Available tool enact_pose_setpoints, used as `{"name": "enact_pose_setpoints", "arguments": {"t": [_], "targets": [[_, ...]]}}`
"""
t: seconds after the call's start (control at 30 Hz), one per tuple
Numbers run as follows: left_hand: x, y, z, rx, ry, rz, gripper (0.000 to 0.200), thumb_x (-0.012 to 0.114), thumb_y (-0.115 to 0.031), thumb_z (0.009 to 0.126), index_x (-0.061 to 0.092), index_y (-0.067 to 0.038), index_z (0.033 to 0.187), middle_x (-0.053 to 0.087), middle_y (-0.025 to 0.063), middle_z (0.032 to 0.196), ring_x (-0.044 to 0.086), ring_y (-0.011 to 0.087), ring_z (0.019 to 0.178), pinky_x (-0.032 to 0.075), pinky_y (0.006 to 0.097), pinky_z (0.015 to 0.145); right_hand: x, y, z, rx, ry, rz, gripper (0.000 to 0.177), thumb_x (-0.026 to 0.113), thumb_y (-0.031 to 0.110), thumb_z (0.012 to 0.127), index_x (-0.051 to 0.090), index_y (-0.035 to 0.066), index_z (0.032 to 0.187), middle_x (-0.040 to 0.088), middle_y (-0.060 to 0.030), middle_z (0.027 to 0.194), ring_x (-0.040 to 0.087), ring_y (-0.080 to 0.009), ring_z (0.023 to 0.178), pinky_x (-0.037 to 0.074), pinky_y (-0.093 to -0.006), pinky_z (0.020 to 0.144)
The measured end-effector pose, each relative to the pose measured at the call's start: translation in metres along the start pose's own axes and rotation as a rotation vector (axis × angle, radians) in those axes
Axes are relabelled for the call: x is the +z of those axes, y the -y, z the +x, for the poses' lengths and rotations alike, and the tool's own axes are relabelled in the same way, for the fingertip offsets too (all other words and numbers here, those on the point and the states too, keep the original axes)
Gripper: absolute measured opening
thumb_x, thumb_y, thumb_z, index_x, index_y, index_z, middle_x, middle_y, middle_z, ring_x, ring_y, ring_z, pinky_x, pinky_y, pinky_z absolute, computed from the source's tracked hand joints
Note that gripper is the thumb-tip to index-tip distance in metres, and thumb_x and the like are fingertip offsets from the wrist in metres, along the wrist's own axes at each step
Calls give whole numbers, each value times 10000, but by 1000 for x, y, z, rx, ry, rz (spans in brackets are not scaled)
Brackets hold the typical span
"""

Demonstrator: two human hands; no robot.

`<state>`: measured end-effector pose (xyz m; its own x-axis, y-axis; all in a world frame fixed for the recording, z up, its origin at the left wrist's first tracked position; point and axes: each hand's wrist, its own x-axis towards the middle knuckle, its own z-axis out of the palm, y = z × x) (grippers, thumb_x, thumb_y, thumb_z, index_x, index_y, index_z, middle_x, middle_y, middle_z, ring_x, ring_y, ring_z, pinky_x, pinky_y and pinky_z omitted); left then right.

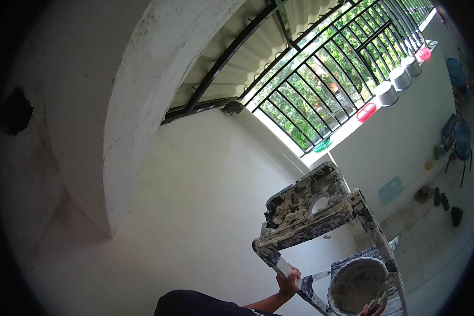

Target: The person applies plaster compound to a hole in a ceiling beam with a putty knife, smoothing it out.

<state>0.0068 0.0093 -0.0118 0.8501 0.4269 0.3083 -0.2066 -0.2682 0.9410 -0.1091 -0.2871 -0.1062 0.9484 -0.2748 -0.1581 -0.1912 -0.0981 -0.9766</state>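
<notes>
My left hand is wrapped round a side rail of a plaster-spattered stepladder. The ladder's top tray is crusted with grey, lumpy plaster and has a round hole in it. Lower down, a round bucket with grey residue inside rests against a ladder step. My right hand is at the bucket's near rim, partly cut off by the bottom edge of the picture. Its fingers are bent at the rim, next to something grey and smeared that I cannot make out.
Black railings run along a ledge bearing silver pots and a red basket. A blue bucket, shoes and a light-blue board are at the right. A white wall stands close on the left.
</notes>
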Motion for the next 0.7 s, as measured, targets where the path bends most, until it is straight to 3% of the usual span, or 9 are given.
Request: {"name": "enact_pose_setpoints", "arguments": {"t": [0.07,0.17,0.27,0.37,0.4,0.53,0.63,0.7], "targets": [[1,-1,-3,-2,5,-8,85,565,-78,854,510,-30,809,535,60,677,548,163,599,462,312,576,-1,-7,-9,-49,10,-72,703,597,281,997,252,12,1548,588,-300,1299,621,-441,1137,514,-441,922],[4,-6,-3,-25,-10,-3,76,562,-71,861,502,-32,833,531,60,687,544,160,600,460,311,575,-10,-26,-12,-161,140,-166,696,618,271,983,278,34,1542,596,-277,1304,644,-412,1107,535,-437,888],[0,1,-4,1,4,-15,75,561,-67,862,499,-29,843,523,62,693,541,161,601,456,316,574,-12,-52,-12,6,316,-304,634,640,246,966,368,49,1503,613,-256,1286,659,-389,1089,548,-429,865],[3,3,-3,16,-7,-47,82,558,-81,866,504,-28,835,524,63,688,541,160,600,452,315,570,-8,-49,-18,-85,240,-190,568,658,219,944,458,54,1450,628,-246,1260,666,-388,1063,549,-425,860],[4,2,-3,20,-17,-59,84,557,-86,869,505,-30,834,525,60,684,541,157,600,450,312,569,-7,-30,-19,-23,207,-57,528,665,188,926,509,45,1411,629,-242,1253,649,-403,1084,535,-435,883],[1,-1,-4,21,-4,64,106,557,-116,885,512,-36,831,529,48,668,541,143,604,440,301,565,-4,-7,-15,-80,186,-118,543,665,212,914,513,46,1408,622,-253,1261,602,-424,1149,507,-440,920],[-1,4,-5,-16,0,9,116,578,-123,905,497,-48,867,540,42,722,544,134,643,453,293,601,-11,-15,1,-147,269,-224,527,660,249,914,536,62,1392,641,-247,1232,621,-424,1102,514,-445,892],[1,8,-5,13,-8,-17,95,566,-103,904,502,-39,876,539,43,716,539,133,624,444,290,581,-10,-28,9,-87,313,-274,495,658,262,911,568,88,1365,670,-233,1177,646,-421,1042,519,-459,866]]}}
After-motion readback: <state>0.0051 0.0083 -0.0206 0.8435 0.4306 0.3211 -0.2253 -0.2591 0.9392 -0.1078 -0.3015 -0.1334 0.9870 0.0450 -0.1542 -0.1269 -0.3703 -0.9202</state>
